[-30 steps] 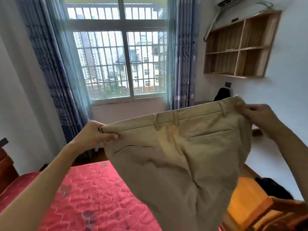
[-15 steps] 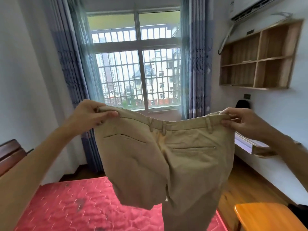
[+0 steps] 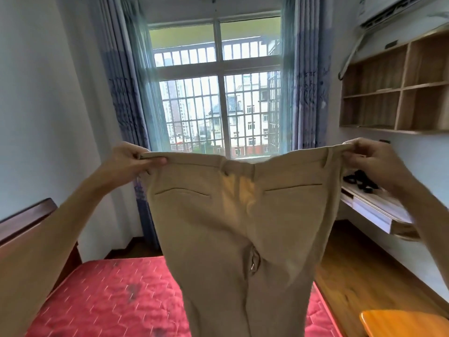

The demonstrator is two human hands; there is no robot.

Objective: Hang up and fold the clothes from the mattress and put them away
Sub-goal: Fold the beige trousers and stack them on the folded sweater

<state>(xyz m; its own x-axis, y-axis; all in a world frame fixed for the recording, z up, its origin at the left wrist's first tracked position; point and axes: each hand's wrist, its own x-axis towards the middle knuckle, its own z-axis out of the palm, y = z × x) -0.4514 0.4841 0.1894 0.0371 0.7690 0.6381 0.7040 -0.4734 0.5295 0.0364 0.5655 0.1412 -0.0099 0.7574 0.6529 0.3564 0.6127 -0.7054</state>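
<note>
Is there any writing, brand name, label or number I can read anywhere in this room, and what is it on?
None can be read.
The khaki trousers, held up by the left hand and right hand, show no label or tag.
The blue curtains carry dark markings like script, too blurred to read.
The air conditioner shows no legible brand.

Trousers (image 3: 238, 215) before window (image 3: 218, 93), mattress (image 3: 116, 300) below, shelf (image 3: 398, 93) right
</note>
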